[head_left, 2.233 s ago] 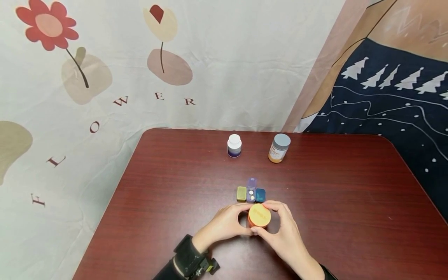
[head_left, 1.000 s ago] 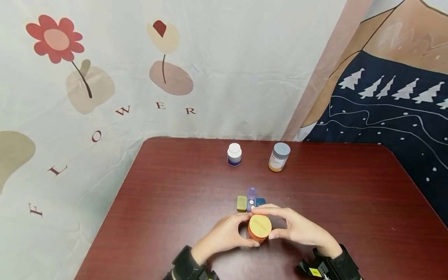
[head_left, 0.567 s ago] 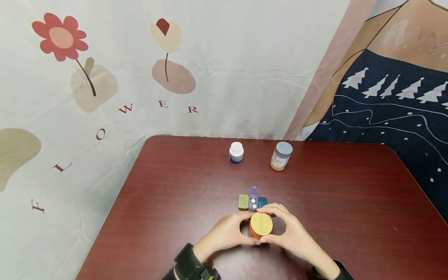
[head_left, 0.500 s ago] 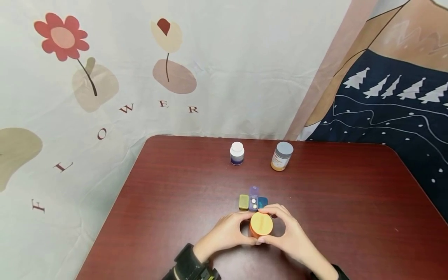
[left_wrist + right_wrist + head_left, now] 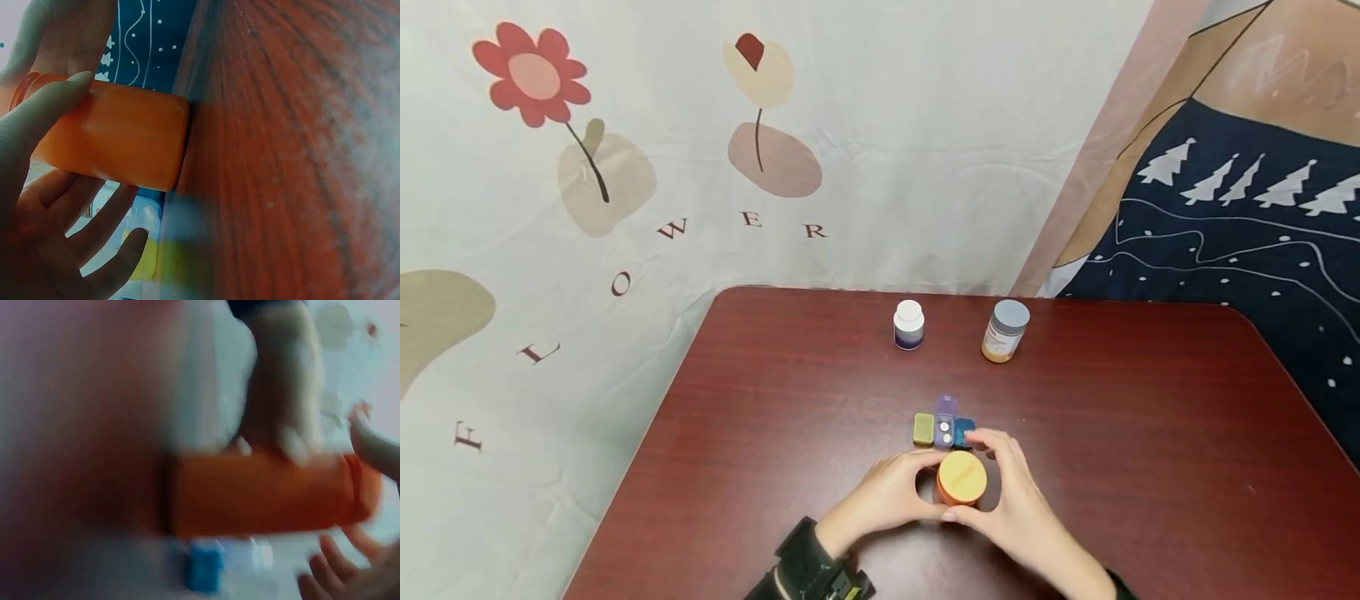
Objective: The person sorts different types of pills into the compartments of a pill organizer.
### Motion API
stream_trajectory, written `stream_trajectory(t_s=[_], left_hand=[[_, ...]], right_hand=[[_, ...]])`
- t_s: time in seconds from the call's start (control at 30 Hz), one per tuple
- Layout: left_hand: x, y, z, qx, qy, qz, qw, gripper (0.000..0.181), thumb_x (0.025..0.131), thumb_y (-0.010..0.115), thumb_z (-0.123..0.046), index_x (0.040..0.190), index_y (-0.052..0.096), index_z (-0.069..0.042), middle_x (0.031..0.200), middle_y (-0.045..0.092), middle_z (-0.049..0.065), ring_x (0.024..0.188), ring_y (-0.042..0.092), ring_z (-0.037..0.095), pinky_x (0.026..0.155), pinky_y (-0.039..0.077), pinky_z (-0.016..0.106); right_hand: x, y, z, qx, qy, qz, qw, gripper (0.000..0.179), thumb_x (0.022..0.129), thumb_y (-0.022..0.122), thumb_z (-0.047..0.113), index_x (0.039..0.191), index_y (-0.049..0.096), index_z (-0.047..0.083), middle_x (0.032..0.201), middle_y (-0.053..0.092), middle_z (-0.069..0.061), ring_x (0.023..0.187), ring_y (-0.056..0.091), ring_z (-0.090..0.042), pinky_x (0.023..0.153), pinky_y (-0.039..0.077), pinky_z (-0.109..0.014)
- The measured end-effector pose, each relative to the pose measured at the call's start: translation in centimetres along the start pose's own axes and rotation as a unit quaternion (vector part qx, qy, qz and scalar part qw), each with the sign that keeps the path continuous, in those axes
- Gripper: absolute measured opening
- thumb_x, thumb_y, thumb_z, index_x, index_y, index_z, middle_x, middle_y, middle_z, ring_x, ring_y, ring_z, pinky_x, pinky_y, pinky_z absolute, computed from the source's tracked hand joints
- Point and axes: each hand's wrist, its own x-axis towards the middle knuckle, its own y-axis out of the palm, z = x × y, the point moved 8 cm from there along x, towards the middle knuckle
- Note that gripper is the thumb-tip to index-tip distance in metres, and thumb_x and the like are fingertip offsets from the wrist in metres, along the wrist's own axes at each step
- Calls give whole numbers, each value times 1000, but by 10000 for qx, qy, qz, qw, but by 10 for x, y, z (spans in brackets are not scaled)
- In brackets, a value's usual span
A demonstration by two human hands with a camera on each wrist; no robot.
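An orange pill bottle (image 5: 125, 134) with a yellow cap (image 5: 962, 477) stands upright on the table. My left hand (image 5: 880, 496) grips its body between thumb and fingers. Around the cap, my right hand (image 5: 1018, 508) has its thumb and fingers spread; the thumb is at the cap's near side, and the fingertips stand off its far side. The right wrist view is blurred, so contact there is unclear. Just beyond the bottle lies a small pill organizer with a green-yellow compartment (image 5: 923, 428), a blue one (image 5: 961, 428) and a purple one whose lid (image 5: 946, 405) is raised, with white pills inside.
A white bottle with a dark blue base (image 5: 908, 325) and a grey-lidded jar (image 5: 1005, 331) stand near the far edge of the brown table (image 5: 775, 375). Behind it hangs a printed cloth (image 5: 925, 167).
My right hand has turned back and forth about the cap. Since half a second ago its fingertips have lifted off the cap's far side and spread. The left hand keeps its grip on the bottle.
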Motion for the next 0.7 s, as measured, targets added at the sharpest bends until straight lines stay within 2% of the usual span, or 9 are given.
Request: stream_trajectory(t_s=[0.07, 0.13, 0.23, 0.33, 0.43, 0.5, 0.53, 0.63, 0.7], left_hand=[[0, -3, -4, -4, 102, 6, 9999, 65, 87, 93, -50, 145, 71, -32, 137, 77, -13, 126, 72, 8, 100, 61, 37], [1, -6, -6, -47, 141, 47, 9999, 67, 87, 93, -52, 146, 71, -31, 139, 77, -11, 127, 72, 11, 99, 62, 39], [1, -7, -7, -27, 185, 88, 9998, 70, 87, 92, -55, 148, 70, -30, 142, 76, -11, 129, 72, 11, 99, 62, 39], [0, -11, -12, -110, 102, 135, 9998, 70, 87, 93, -52, 149, 70, -28, 143, 76, -9, 131, 71, 14, 101, 62, 40], [-1, -15, -17, -101, 55, 149, 9998, 69, 88, 93, -51, 148, 70, -28, 143, 76, -8, 131, 71, 13, 103, 61, 39], [-3, -19, -24, -144, 4, 167, 9998, 67, 87, 94, -49, 147, 71, -27, 141, 77, -7, 130, 72, 14, 103, 61, 40], [-3, -18, -24, -41, 75, 132, 9999, 66, 88, 93, -49, 146, 71, -27, 141, 77, -8, 128, 72, 13, 100, 61, 39], [-4, -17, -25, -20, 140, 72, 9999, 66, 88, 94, -49, 145, 72, -24, 139, 78, -6, 126, 73, 14, 97, 61, 38], [-5, -13, -22, -12, 170, 34, 9998, 66, 88, 93, -50, 145, 72, -24, 138, 78, -6, 125, 74, 13, 96, 62, 36]], right_hand=[[9, -6, -4, 212, -116, 678, 9974, 101, 65, 106, 13, 152, 55, 5, 143, 59, -12, 123, 54, -12, 104, 46, -20], [17, -11, -10, 630, -146, 1425, 9877, 98, 74, 102, 15, 159, 52, 10, 151, 57, -10, 130, 54, -12, 106, 51, -27], [24, -15, -17, 1265, -121, 2414, 9621, 91, 88, 93, 15, 166, 47, 17, 163, 54, -4, 143, 50, -8, 113, 51, -34], [28, -13, -21, 1827, -81, 3067, 9341, 88, 96, 84, 9, 171, 40, 17, 169, 52, 0, 153, 46, -5, 122, 46, -31], [31, -9, -25, 2237, -64, 3382, 9141, 84, 100, 78, 5, 173, 37, 12, 172, 50, 1, 158, 41, 1, 127, 37, -24], [31, -6, -25, 2446, -115, 3463, 9056, 81, 101, 76, 3, 172, 38, 10, 173, 51, -2, 159, 39, 3, 128, 35, -21], [31, -5, -24, 2492, -139, 3472, 9040, 78, 102, 75, 4, 171, 39, 10, 172, 51, -2, 159, 39, 4, 128, 35, -20], [29, -3, -20, 2396, -320, 3378, 9096, 74, 102, 76, 6, 168, 45, 12, 169, 54, -5, 158, 41, 2, 126, 37, -21], [27, -3, -18, 2275, -329, 3260, 9170, 71, 101, 78, 7, 166, 50, 15, 166, 56, -6, 157, 42, 2, 125, 39, -21]])
